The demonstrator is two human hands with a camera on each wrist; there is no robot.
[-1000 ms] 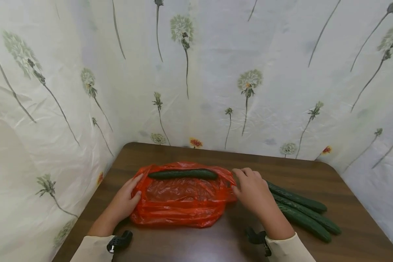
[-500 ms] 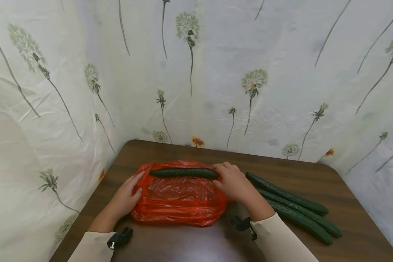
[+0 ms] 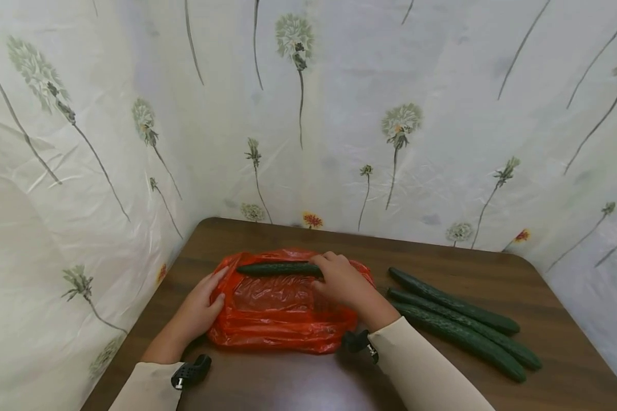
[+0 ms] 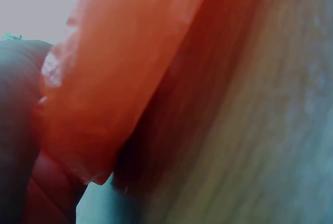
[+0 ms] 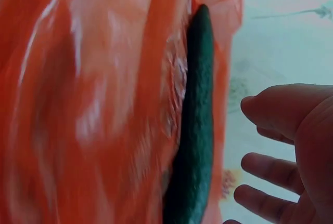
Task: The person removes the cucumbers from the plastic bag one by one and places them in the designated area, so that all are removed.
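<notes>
In the head view a red plastic bag (image 3: 283, 337) lies on the table, its mouth spread open and facing up. A dark green cucumber (image 3: 272, 269) lies lengthwise along the far side of that mouth. My left hand (image 3: 197, 311) holds the bag's left side, fingertips at the rim; in the left wrist view the film (image 4: 119, 68) lies against the hand. My right hand (image 3: 339, 279) is over the cucumber's right end, hiding it. In the right wrist view, the right hand's fingers (image 5: 268, 203) are spread beside the cucumber (image 5: 197, 115), apart from it.
Three more cucumbers (image 3: 457, 328) lie side by side at an angle on the brown wooden table (image 3: 555, 302), right of the bag. A floral sheet (image 3: 339, 114) hangs behind the table and along its left. Each wrist wears a black camera mount.
My right hand has moved left, from the bag's right edge onto the cucumber's right end. The left hand has stayed at the bag's left side. The three cucumbers now show more fully.
</notes>
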